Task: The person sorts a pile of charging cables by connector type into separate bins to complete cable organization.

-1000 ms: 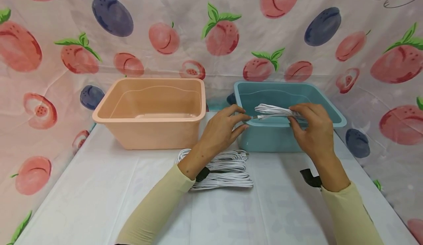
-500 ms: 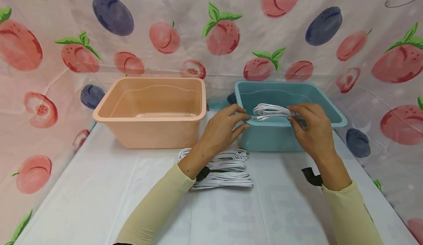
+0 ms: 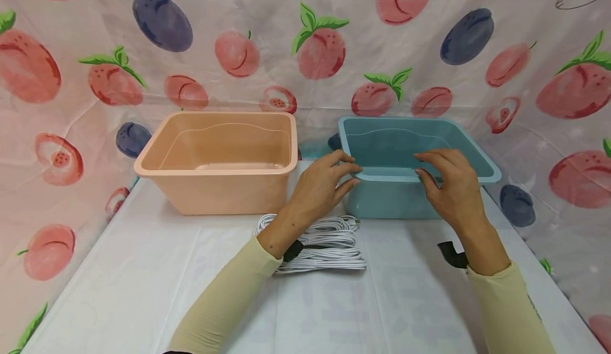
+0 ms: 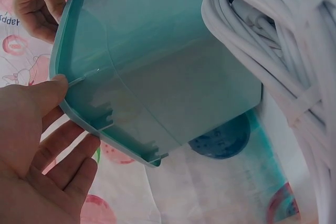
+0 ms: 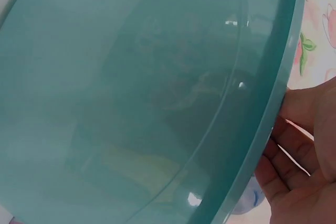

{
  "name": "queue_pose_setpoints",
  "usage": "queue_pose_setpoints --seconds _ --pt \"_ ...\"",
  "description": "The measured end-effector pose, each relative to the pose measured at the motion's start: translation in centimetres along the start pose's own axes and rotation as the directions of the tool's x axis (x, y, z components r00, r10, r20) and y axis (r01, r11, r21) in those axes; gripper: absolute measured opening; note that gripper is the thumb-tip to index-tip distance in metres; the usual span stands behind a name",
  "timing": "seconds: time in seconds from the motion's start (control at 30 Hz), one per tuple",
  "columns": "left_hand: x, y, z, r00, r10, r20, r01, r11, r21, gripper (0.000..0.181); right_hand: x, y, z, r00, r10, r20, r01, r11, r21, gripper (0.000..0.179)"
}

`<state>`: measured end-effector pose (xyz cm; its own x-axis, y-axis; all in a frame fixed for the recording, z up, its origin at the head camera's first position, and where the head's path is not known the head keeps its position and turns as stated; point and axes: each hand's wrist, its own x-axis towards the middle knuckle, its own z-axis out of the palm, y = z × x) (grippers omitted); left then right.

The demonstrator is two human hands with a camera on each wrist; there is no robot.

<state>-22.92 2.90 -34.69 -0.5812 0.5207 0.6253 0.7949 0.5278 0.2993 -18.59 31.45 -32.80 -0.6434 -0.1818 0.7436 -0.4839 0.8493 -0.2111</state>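
Peach rectangular plastic bin (image 3: 234,195) stands left; coiled white cable bundles (image 3: 329,261) lie on the white-covered table (image 3: 143,290) in front. Left hand (image 3: 317,184), fingers relaxed, seems to touch the rectangular teal plastic bin (image 3: 391,203); right hand (image 3: 452,189), empty, thumb and fingers parted, hovers at its front.

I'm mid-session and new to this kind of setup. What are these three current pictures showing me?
There's no machine here, just a person's left hand and right hand. The wide picture comes from a camera on the head, looking forward and down. The two close-ups come from cameras on each wrist, so the teal bin looms large in both.

On the white surface stand that bin and a peach bin, with bundled white cables lying in front, partly hidden by the left forearm. The left hand touches the teal bin's near-left corner. The right hand, at its front rim, holds no cable.
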Motion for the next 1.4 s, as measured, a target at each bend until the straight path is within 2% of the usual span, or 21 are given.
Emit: queue_pose_setpoints --seconds 0.2,0.5,0.73,1.1,1.4 --pt "0.0 0.1 -0.1 1.0 -0.003 0.002 0.003 1.0 -0.003 0.024 -0.2 -1.0 -0.1 0.999 -0.043 0.022 0.042 0.999 0.023 0.035" --pt "0.0 0.1 0.0 1.0 -0.011 0.013 0.011 1.0 0.005 0.024 -0.5 -3.9 0.3 0.984 -0.164 0.075 0.163 0.986 0.022 0.037" --pt "-0.1 0.0 0.0 1.0 -0.002 0.0 0.002 1.0 0.009 0.024 -0.8 -5.8 0.8 0.959 -0.269 0.093 0.266 0.963 0.039 0.039" --pt "-0.2 0.0 0.0 1.0 0.003 -0.003 -0.003 1.0 0.012 0.024 -1.5 -7.9 2.0 0.93 -0.34 0.14 0.332 0.94 0.081 0.037" --pt "0.0 0.1 -0.2 1.0 0.003 -0.004 -0.003 1.0 0.012 0.024 -2.4 -9.5 3.2 0.897 -0.396 0.197 0.383 0.918 0.102 0.035"
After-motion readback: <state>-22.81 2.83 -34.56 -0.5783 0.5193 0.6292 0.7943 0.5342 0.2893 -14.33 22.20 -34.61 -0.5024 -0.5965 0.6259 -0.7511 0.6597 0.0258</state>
